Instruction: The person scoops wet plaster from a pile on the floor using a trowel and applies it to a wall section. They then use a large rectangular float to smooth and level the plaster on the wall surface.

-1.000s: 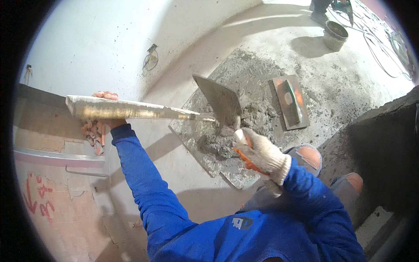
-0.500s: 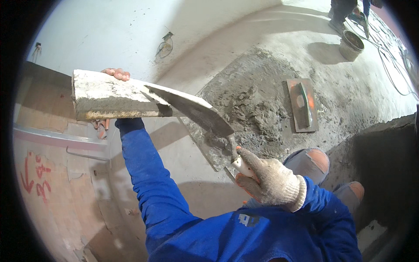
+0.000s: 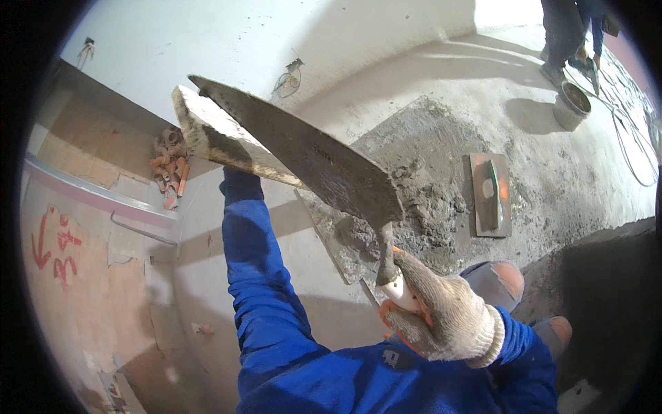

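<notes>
In my gloved right hand (image 3: 448, 317) is the white handle of a pointed trowel (image 3: 317, 162), its grey blade slanting up to the left. The blade passes over a white board (image 3: 207, 138) smeared with mortar, which tilts above my left sleeve (image 3: 252, 241). My left hand is hidden behind the board and blade; the board rests up on that arm. Below and beyond the trowel, wet grey mortar (image 3: 434, 207) lies heaped on the floor. A plastering float (image 3: 491, 195) with a green handle sits flat at its right side.
A bucket (image 3: 572, 107) stands at the far right near another person (image 3: 562, 34). Cables (image 3: 631, 138) run along the floor there. Orange pipe pieces (image 3: 169, 169) are piled at the left. Loose wires (image 3: 289, 79) stick out of the far wall. My knees (image 3: 507, 279) are at the lower right.
The trowel blade has swung up and outward over the board, covering my left fingers, which showed on its far edge. The board has shifted right and tilted. The whole view has turned slightly.
</notes>
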